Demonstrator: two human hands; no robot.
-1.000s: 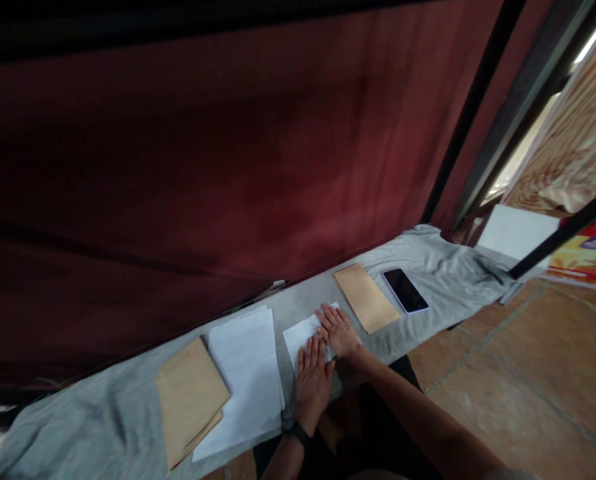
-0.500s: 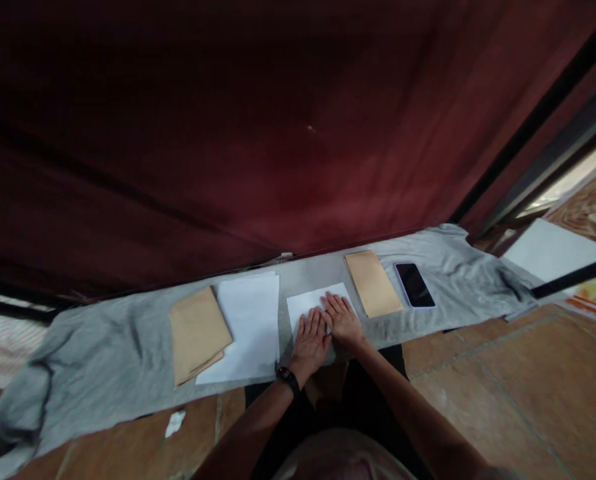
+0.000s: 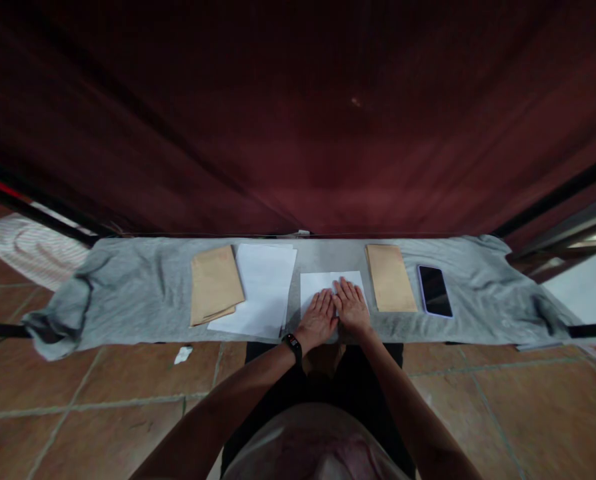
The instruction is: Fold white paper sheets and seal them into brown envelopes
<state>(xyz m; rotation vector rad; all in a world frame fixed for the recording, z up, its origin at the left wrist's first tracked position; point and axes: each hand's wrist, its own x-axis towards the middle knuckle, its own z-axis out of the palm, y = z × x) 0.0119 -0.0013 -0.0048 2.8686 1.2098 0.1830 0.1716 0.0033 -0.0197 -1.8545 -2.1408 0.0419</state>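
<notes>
From where I'm standing, both of this person's hands are down on a small piece of white paper [image 3: 314, 283], which lies on the grey cloth [image 3: 143, 293] straight in front of the body, at twelve o'clock. The left hand [image 3: 318, 320] covers its near part, fingers slanting toward one o'clock; the right hand [image 3: 352, 308] lies over its three o'clock half, fingers toward eleven. Neither has hold of anything: both are open, palms down. They're so close together that I can't tell whether they touch.

The paper sits directly beneath both, so neither hand is nearer. Its far edge runs nine to three, and that looks like its long axis, though the hands hide the near edge. A faint line shows near its middle, perhaps a fold.

At nine o'clock from it are larger white sheets [image 3: 268, 287], with folded brown paper [image 3: 217, 283] overlapping their far-left side. At three o'clock lies a slimmer brown paper stack [image 3: 392, 280], then a smartphone [image 3: 435, 291], face up and just beside it. A black wristband [image 3: 293, 347] circles the left wrist.
</notes>
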